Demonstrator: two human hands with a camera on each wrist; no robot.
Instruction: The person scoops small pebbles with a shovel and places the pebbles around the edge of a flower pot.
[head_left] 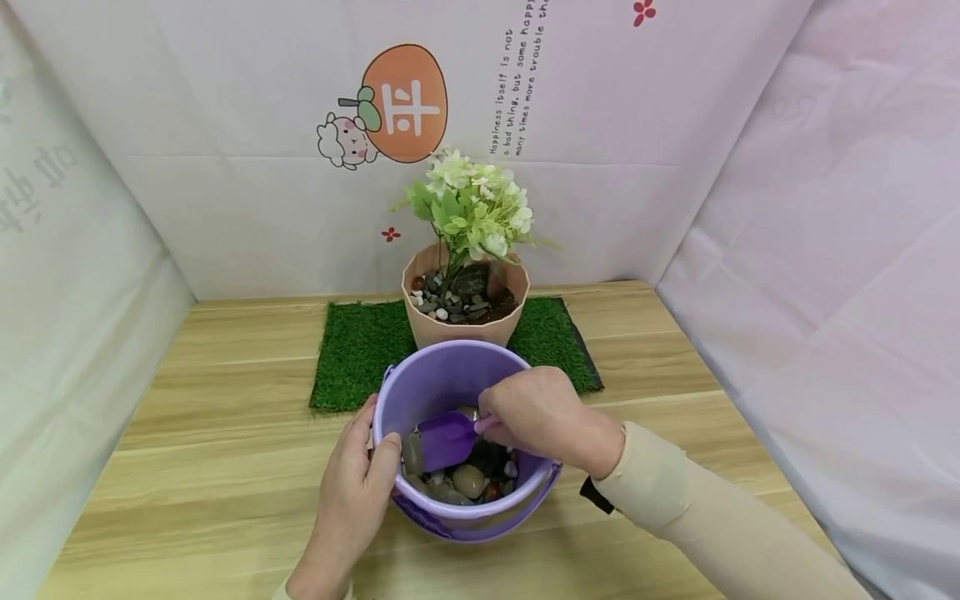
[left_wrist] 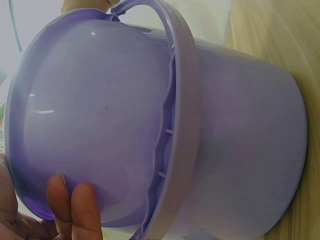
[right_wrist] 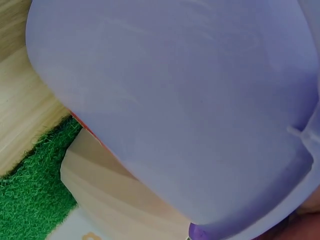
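A light purple bucket (head_left: 456, 367) stands on the table, with several stones (head_left: 469, 481) in its bottom. My left hand (head_left: 357, 483) grips the bucket's left rim, thumb over the edge; in the left wrist view its fingers (left_wrist: 85, 205) lie against the outer wall. Inside the bucket, my right hand (head_left: 543, 408) holds a small purple shovel (head_left: 447, 440) by its handle, the blade down among the stones and pointing left. The bucket's handle (left_wrist: 185, 115) hangs down on the near side. The bucket's wall fills most of the right wrist view.
Behind the bucket, a peach flowerpot (head_left: 465, 335) holds stones and a plant with white flowers (head_left: 480, 204). It stands on a green turf mat (head_left: 363, 350). Printed white cloth (head_left: 600, 192) encloses the wooden table (head_left: 225, 467) at the back and both sides.
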